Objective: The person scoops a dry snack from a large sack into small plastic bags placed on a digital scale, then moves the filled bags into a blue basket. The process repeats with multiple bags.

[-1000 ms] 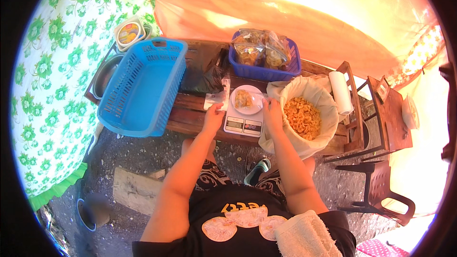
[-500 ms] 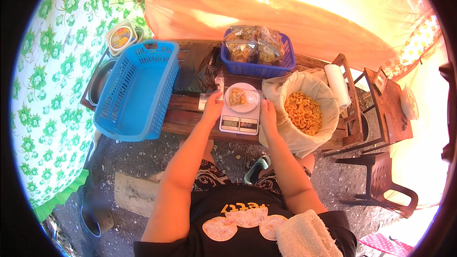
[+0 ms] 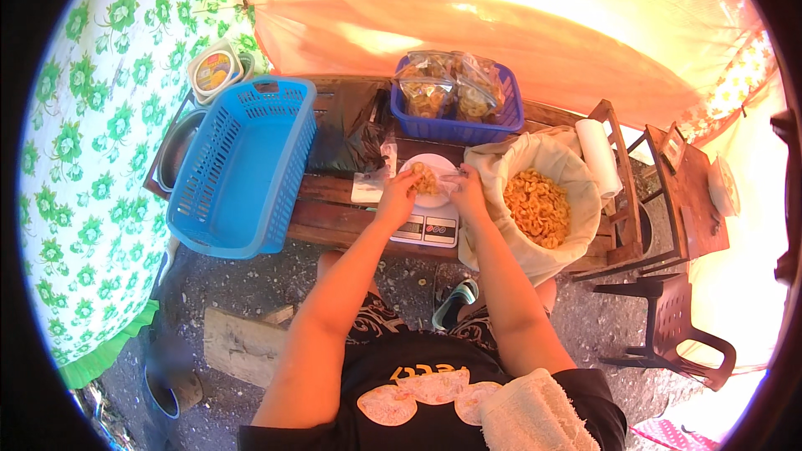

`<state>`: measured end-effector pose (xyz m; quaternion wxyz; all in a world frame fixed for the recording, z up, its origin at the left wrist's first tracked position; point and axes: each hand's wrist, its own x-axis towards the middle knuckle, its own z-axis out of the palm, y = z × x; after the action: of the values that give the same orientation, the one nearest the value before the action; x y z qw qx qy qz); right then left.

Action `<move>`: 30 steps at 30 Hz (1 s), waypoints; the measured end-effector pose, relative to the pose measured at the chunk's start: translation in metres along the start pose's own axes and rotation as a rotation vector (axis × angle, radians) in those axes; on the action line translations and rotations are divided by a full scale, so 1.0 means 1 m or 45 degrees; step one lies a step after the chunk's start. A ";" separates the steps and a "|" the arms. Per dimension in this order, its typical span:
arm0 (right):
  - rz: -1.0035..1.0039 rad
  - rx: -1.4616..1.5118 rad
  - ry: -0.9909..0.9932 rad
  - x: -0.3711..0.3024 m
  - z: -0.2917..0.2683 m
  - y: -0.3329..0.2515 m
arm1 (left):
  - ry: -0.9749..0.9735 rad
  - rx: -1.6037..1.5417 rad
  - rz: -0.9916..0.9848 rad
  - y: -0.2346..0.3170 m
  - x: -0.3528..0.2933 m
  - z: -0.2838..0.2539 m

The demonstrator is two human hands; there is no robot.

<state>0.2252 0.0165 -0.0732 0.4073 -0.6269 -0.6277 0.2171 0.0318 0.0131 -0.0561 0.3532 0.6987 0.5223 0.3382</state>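
Note:
A small clear plastic bag of yellow-orange chips is over the round white plate of a kitchen scale. My left hand closes on the chip-filled end of the bag. At the bag's bare plastic end, my right hand pinches with its fingers. Whether the bag rests on the plate or is lifted slightly off it, I cannot tell. To the right of the scale is a cloth-lined basket with loose curly chips in it.
An empty light blue basket lies on the left of the wooden bench. Behind the scale is a dark blue basket with filled bags. A white roll leans on the right; a brown plastic chair stands lower right.
Both hands have moved in from the scale's sides onto the bag. My left fingers now cover the chip end, and my right fingers hold the plastic end. The view has shifted slightly.

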 end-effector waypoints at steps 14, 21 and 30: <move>0.038 0.026 -0.063 -0.003 0.006 -0.006 | 0.094 0.043 0.103 0.006 -0.006 0.002; -0.008 -0.114 -0.160 -0.001 -0.006 -0.023 | 0.074 0.104 0.097 0.003 -0.005 0.002; 0.050 -0.341 0.098 -0.031 -0.102 -0.091 | -0.009 0.126 0.141 0.006 -0.005 -0.015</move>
<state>0.2457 -0.0487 0.0494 0.3394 -0.6956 -0.6227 0.1153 0.0206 0.0088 -0.0432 0.3009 0.7443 0.4975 0.3286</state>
